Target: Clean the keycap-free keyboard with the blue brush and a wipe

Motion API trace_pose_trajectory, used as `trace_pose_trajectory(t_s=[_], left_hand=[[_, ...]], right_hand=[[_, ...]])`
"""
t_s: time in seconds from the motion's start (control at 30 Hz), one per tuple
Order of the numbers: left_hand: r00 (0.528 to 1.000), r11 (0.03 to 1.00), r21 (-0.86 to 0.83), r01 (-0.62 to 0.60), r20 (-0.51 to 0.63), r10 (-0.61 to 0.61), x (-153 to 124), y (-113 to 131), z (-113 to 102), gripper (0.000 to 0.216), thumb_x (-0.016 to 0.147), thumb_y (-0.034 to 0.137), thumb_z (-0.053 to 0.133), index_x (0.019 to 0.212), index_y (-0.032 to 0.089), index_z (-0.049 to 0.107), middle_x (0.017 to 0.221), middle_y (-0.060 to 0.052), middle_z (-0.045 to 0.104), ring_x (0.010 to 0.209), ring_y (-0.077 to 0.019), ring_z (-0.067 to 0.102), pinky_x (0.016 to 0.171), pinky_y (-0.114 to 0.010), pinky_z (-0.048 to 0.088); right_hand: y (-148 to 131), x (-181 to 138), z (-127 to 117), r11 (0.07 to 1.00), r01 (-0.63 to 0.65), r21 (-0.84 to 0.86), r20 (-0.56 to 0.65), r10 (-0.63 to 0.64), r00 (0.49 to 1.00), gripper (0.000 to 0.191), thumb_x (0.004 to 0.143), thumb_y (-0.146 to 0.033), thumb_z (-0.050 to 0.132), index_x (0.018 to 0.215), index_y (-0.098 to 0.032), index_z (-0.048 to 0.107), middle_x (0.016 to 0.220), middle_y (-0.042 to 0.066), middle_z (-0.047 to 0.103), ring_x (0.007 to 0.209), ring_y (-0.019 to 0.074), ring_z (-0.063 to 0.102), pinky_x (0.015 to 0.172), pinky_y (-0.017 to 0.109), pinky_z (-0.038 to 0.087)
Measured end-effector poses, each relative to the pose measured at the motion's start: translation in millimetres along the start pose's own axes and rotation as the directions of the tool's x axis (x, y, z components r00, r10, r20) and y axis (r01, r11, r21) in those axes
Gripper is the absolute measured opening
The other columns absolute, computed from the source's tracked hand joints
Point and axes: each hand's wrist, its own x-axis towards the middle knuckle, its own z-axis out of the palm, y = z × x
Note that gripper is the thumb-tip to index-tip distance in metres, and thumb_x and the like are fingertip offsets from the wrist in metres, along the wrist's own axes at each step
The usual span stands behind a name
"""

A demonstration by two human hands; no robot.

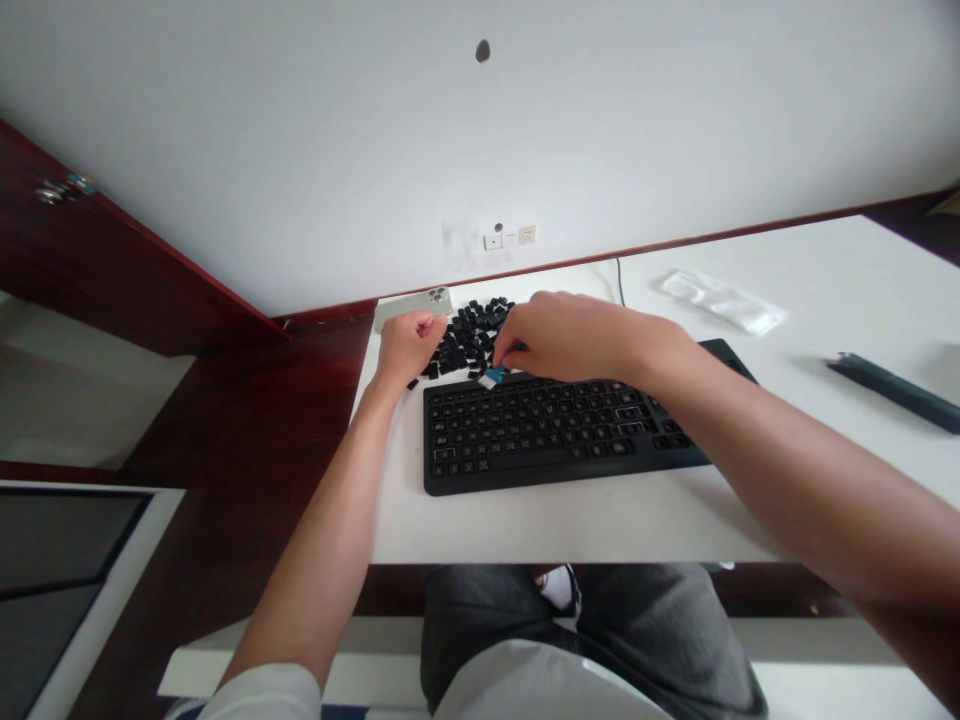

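Note:
My right hand (562, 335) pinches a small blue brush (492, 377) with pale bristles. The bristles are at the upper left edge of a black keyboard (525, 425); whether they touch it I cannot tell. Most of the keyboard's key positions show bare sockets without caps. Curled into a fist, my left hand (407, 347) rests on the table beside a heap of loose black keycaps (469, 335), with nothing visible in it. My right hand and forearm cover part of the heap and the keyboard's upper right.
A phone (409, 302) lies behind my left hand at the white table's (525, 525) back left corner. To the right are a clear plastic package (721, 300) and a long black strip (896, 390). A cable (619, 280) runs toward the wall, which has sockets (510, 238).

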Motion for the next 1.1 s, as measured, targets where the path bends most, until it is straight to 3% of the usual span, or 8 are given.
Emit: trace_pose_trajectory(t_s=[0.1, 0.27, 0.43, 0.53, 0.6, 0.8, 0.97, 1.1], left_hand=[[1.000, 1.000, -0.014, -0.007, -0.001, 0.007, 0, -1, 0, 0.054, 0.096, 0.039, 0.061, 0.060, 0.022, 0.024, 0.058, 0.004, 0.022, 0.059, -0.0123, 0.024, 0.060, -0.033, 0.019], [1.000, 1.000, 0.010, -0.007, 0.000, 0.007, 1, -1, 1, 0.053, 0.095, 0.039, 0.061, 0.059, 0.022, 0.025, 0.057, 0.004, 0.023, 0.058, -0.0122, 0.025, 0.060, -0.033, 0.018], [1.000, 1.000, 0.002, -0.009, 0.001, 0.009, 1, -1, 0, 0.054, 0.095, 0.038, 0.061, 0.060, 0.022, 0.024, 0.058, 0.004, 0.022, 0.059, -0.0116, 0.024, 0.060, -0.032, 0.019], [1.000, 1.000, 0.001, -0.002, 0.010, 0.002, 1, 0, 0, 0.054, 0.096, 0.039, 0.061, 0.060, 0.022, 0.024, 0.058, 0.004, 0.022, 0.059, -0.0120, 0.024, 0.059, -0.032, 0.018], [1.000, 1.000, 0.002, 0.006, 0.014, -0.006, 1, 2, 0, 0.054, 0.096, 0.040, 0.062, 0.060, 0.022, 0.025, 0.058, 0.004, 0.022, 0.058, -0.0119, 0.025, 0.059, -0.032, 0.018], [0.999, 1.000, -0.027, -0.013, 0.042, 0.014, 0, 2, 1, 0.054, 0.097, 0.042, 0.062, 0.060, 0.022, 0.029, 0.058, 0.004, 0.025, 0.060, -0.0117, 0.027, 0.060, -0.031, 0.020], [0.999, 1.000, -0.005, 0.006, 0.048, -0.005, 0, 2, 1, 0.053, 0.096, 0.042, 0.063, 0.060, 0.022, 0.029, 0.057, 0.004, 0.026, 0.059, -0.0121, 0.027, 0.059, -0.032, 0.020], [0.999, 1.000, -0.011, 0.001, 0.036, -0.001, 0, 3, 0, 0.054, 0.096, 0.040, 0.063, 0.059, 0.022, 0.029, 0.058, 0.004, 0.024, 0.059, -0.0119, 0.026, 0.059, -0.032, 0.021]], right_hand=[[-2, 2, 2, 0.984, -0.121, -0.133, 0.015, 0.124, 0.992, 0.034, 0.092, -0.014, 0.062, 0.107, -0.027, 0.090, 0.110, 0.010, 0.086, 0.098, 0.0314, 0.079, 0.077, 0.041, 0.054], [-3, 6, 6, 0.992, 0.101, 0.080, 0.024, -0.103, 0.994, 0.036, 0.096, -0.017, 0.061, 0.116, -0.031, 0.088, 0.114, 0.004, 0.086, 0.105, 0.0258, 0.078, 0.087, 0.036, 0.054], [-2, 5, 4, 0.990, -0.112, -0.084, 0.032, 0.115, 0.993, 0.033, 0.093, -0.015, 0.062, 0.109, -0.024, 0.089, 0.111, 0.012, 0.085, 0.101, 0.0339, 0.078, 0.078, 0.042, 0.053], [-1, 5, 4, 0.999, 0.025, 0.048, 0.098, -0.030, 0.995, 0.035, 0.094, -0.015, 0.062, 0.111, -0.028, 0.090, 0.112, 0.008, 0.086, 0.102, 0.0288, 0.078, 0.082, 0.039, 0.054], [2, 5, 1, 0.983, 0.114, 0.141, 0.049, -0.122, 0.991, 0.035, 0.096, -0.019, 0.063, 0.115, -0.031, 0.089, 0.110, 0.005, 0.086, 0.100, 0.0262, 0.078, 0.084, 0.037, 0.054], [8, 5, 1, 0.991, -0.099, -0.086, 0.062, 0.104, 0.993, 0.033, 0.090, -0.015, 0.066, 0.108, -0.028, 0.090, 0.110, 0.012, 0.085, 0.099, 0.0329, 0.078, 0.079, 0.042, 0.052], [-2, 5, 6, 0.993, 0.100, 0.070, 0.099, -0.107, 0.989, 0.038, 0.095, -0.013, 0.061, 0.114, -0.031, 0.089, 0.116, 0.006, 0.085, 0.107, 0.0272, 0.077, 0.087, 0.038, 0.054], [-6, 5, 7, 0.991, -0.075, -0.109, 0.034, 0.079, 0.996, 0.038, 0.094, -0.010, 0.061, 0.113, -0.026, 0.089, 0.116, 0.012, 0.084, 0.103, 0.0332, 0.078, 0.081, 0.041, 0.053]])
